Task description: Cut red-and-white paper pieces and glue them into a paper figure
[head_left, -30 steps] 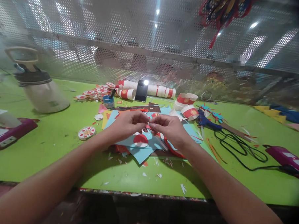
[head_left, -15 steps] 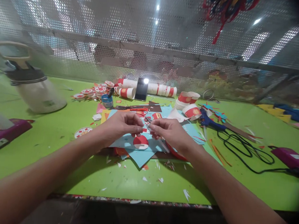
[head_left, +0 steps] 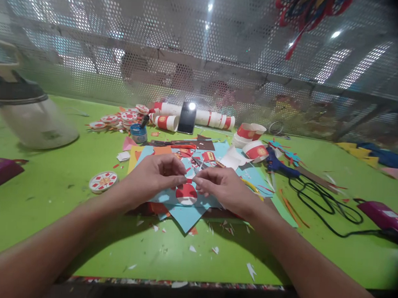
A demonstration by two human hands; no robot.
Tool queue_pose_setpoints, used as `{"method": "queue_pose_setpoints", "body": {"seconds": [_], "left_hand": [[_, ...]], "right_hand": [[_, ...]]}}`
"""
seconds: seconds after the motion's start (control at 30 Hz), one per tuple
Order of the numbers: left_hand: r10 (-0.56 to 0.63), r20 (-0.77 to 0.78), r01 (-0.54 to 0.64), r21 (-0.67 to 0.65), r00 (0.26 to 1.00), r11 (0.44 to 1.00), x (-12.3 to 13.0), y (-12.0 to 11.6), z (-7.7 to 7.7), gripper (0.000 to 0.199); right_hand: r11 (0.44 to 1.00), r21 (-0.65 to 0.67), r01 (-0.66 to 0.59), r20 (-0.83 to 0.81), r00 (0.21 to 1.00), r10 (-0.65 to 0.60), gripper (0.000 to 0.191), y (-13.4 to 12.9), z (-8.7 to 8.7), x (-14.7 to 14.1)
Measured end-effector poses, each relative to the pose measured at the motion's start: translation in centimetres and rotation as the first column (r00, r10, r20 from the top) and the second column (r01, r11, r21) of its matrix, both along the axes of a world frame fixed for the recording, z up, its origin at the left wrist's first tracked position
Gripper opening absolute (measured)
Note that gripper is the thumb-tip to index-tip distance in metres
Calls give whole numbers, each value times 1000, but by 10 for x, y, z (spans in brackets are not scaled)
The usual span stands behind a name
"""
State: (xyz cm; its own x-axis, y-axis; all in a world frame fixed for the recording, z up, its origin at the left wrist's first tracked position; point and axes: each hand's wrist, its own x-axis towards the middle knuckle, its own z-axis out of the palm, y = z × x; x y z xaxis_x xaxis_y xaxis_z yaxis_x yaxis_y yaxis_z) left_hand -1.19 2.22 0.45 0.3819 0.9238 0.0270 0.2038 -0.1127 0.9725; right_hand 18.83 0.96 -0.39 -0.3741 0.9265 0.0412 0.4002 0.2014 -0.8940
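Note:
Over light blue paper (head_left: 187, 216) in the middle of the table, my left hand (head_left: 161, 173) is closed, thumb against fingertips. Facing it, a small gap away, my right hand (head_left: 222, 185) is pinched too. Something tiny and pale may be between the fingertips, too small to name. Just below them a red and white paper disc (head_left: 186, 194) lies on the blue paper. Small red paper bits and a metal tool (head_left: 198, 163) lie right behind the fingers. A yellow handle (head_left: 252, 188) shows beside my right hand.
Around the papers on the green table (head_left: 115, 246) are a blue jar (head_left: 138, 133), a phone (head_left: 187, 117), cut paper cups (head_left: 254, 150), a blue glue gun (head_left: 280, 163) with black cable, a decorated disc (head_left: 103, 181) and a large jug (head_left: 35, 120). Scraps lie near the front edge.
The view has shifted slightly, and most things sit a little further left. Both hands are slightly lower in view, still pinched. The yellow handle and the decorated disc are less covered by my arms.

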Motion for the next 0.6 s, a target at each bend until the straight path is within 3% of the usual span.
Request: {"method": "queue_pose_setpoints", "body": {"seconds": [0.23,0.33,0.43,0.5,0.57,0.6], "left_hand": [[-25,42,26,-22,999,999,0,-6,-6,17],[-47,58,49,-24,997,999,3,-4,-2,18],[-8,-1,8,53,1000,999,2,-1,13,16],[93,-32,-86,174,995,981,-4,-7,15,16],[151,-14,-142,266,988,953,-17,-28,-8,16],[104,-23,-94,275,994,957,-28,-44,-32,20]], "right_hand": [[992,-124,16,-119,992,-31,19,-10,1,-11],[984,-172,33,-156,986,-60,19,-13,5,-13],[987,-147,67,-194,976,-95,18,-12,6,-12],[990,-103,100,-216,969,-120,19,-8,5,-10],[990,-60,131,-223,964,-141,20,-3,2,-7],[989,-43,144,-221,964,-150,20,-1,0,-6]]}}
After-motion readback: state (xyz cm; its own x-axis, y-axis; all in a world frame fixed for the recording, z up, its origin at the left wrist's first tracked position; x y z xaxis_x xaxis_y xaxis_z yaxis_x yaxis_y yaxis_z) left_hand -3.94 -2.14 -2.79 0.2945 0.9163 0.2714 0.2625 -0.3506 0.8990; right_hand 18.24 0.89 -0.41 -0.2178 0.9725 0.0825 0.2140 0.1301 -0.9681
